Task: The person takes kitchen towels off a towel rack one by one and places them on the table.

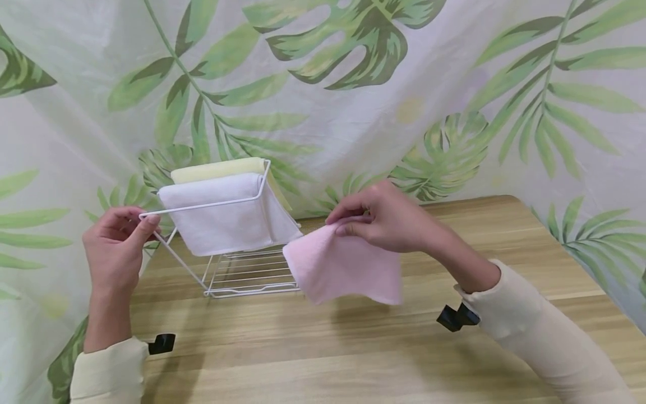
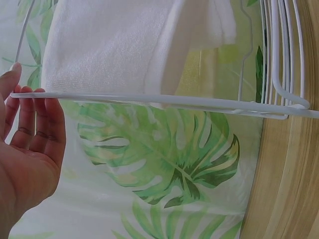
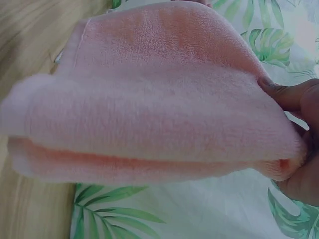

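My left hand (image 1: 115, 244) pinches the upper left corner of a small white wire drying rack (image 1: 187, 264) between thumb and fingers. In the left wrist view the thumb and fingertips meet around the rack's wire (image 2: 149, 99). Over the rack's upper bars hang a white towel (image 1: 217, 216) and, behind it, a pale yellow towel (image 1: 222, 168). To the right of the rack, my right hand (image 1: 386, 219) pinches a pink towel (image 1: 348, 269) by its upper edge. That towel is folded and hangs down above the table, overlapping the rack's right end in the head view.
The rack stands on a wood-grain table (image 1: 303, 359), close to its back left side. A leaf-print cloth (image 1: 353, 123) hangs right behind the table. Black mounts (image 1: 456, 317) show at both sleeve cuffs.
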The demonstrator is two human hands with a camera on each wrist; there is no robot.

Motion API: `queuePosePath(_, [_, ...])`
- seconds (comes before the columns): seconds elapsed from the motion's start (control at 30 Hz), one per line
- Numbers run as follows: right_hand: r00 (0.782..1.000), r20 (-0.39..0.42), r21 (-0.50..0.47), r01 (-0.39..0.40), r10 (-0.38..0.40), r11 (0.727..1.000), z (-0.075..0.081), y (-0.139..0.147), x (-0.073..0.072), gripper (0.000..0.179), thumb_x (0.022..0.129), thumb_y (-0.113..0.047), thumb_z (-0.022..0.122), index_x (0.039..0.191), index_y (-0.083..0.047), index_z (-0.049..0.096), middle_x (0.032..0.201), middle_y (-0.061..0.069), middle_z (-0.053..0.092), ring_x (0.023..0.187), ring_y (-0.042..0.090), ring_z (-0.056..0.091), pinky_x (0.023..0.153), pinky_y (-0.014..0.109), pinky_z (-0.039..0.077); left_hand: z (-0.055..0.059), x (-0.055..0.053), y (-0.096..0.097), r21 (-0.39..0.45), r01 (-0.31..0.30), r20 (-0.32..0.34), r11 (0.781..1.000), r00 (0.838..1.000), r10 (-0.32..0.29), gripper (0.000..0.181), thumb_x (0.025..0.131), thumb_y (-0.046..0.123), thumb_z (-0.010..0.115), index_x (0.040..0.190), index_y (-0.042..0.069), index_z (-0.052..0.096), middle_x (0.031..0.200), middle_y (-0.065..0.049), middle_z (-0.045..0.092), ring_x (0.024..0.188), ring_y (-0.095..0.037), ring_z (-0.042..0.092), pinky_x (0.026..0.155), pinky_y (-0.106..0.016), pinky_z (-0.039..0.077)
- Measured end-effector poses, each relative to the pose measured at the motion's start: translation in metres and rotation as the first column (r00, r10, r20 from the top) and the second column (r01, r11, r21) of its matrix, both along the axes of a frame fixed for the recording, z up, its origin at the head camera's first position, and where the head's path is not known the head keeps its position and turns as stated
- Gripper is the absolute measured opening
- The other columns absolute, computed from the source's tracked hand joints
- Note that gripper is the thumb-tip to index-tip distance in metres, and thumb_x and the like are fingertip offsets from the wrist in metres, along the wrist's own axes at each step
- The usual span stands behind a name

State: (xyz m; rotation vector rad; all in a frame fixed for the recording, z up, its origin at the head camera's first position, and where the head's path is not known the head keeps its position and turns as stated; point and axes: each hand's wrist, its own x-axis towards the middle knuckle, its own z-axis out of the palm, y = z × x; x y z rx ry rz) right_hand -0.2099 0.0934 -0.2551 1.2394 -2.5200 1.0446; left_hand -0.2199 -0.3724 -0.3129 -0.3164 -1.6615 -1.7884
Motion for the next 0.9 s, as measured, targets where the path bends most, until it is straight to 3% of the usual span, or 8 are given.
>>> queuePosePath(0.3, [0.996,0.082,-0.008,-0.024,0.024,1.000,-0.015,0.002,0.005,0.011,0.095,-0.014,0.084,0.105,-0.019,0.085,0.098,-0.010,0.082,0.082,0.005,0.069,0.071,0.025,0.059,0.000,0.001,0.000,0.005,0.025,-0.028,1.000,0.999,-0.025,0.013,0.088,-0.019,0.075,0.099,-0.016,0.068,0.080,-0.009,0.075,0.062,-0.016,0.070,0.061,-0.019,0.064])
queuePosePath(0.5, [0.989,0.138,-0.016,-0.056,0.058,0.998,-0.021,0.001,0.011,0.011,0.095,-0.014,0.083,0.106,-0.017,0.085,0.097,-0.008,0.083,0.074,0.004,0.064,0.064,0.022,0.054,0.001,0.003,0.000,-0.017,0.007,-0.004,1.000,1.000,-0.007,0.013,0.089,-0.016,0.076,0.099,-0.015,0.069,0.080,-0.008,0.075,0.061,-0.016,0.070,0.061,-0.019,0.063])
queuePosePath(0.67, [0.981,0.182,-0.029,-0.056,0.060,0.998,-0.024,-0.001,0.016,0.011,0.096,-0.016,0.083,0.106,-0.019,0.084,0.098,-0.010,0.082,0.073,0.004,0.064,0.064,0.023,0.054,0.002,0.004,0.000,-0.041,-0.018,0.011,0.999,1.000,0.018,0.013,0.089,-0.014,0.077,0.100,-0.014,0.070,0.080,-0.007,0.075,0.060,-0.015,0.069,0.061,-0.018,0.063])
queuePosePath(0.9, [0.952,0.281,-0.079,-0.107,0.125,0.991,-0.033,-0.005,0.019,0.012,0.096,-0.018,0.082,0.108,-0.017,0.084,0.100,-0.007,0.083,0.081,0.005,0.071,0.072,0.025,0.060,0.001,0.005,0.000,-0.022,0.005,-0.003,1.000,1.000,-0.005,0.013,0.089,-0.016,0.076,0.099,-0.014,0.069,0.079,-0.008,0.075,0.062,-0.015,0.070,0.062,-0.018,0.063])
